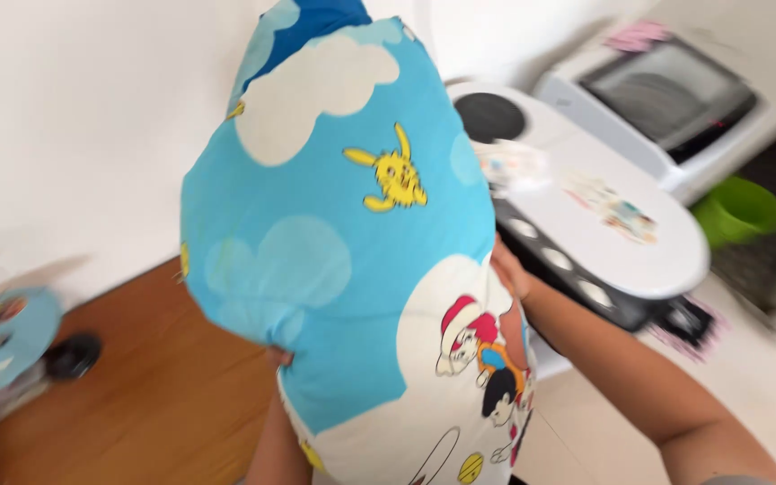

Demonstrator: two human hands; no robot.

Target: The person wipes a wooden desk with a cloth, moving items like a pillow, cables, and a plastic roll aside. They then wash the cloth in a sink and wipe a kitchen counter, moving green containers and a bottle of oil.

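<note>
Head view: blue cartoon-print pillow point(343, 242) held up chest-high, filling mid-frame, above the wooden surface point(136, 404). Right hand point(507, 269) clamps its right edge; left hand point(282, 357) is mostly hidden underneath, grip unclear. Looks soft, light, floppy: best gripped at opposite edges. Washing machine point(621, 216) behind.

The right forearm is raised from the lower right corner and angled up toward the centre, bare to above the elbow. The right hand point(507, 268) is seen only in part, its fingers curled in a closed grip at the right edge of the cloth point(343, 233), with most of the palm hidden. The left forearm is raised from the bottom edge near the middle, and the left hand point(282, 357) is almost wholly covered, so its grip cannot be made out.
</note>
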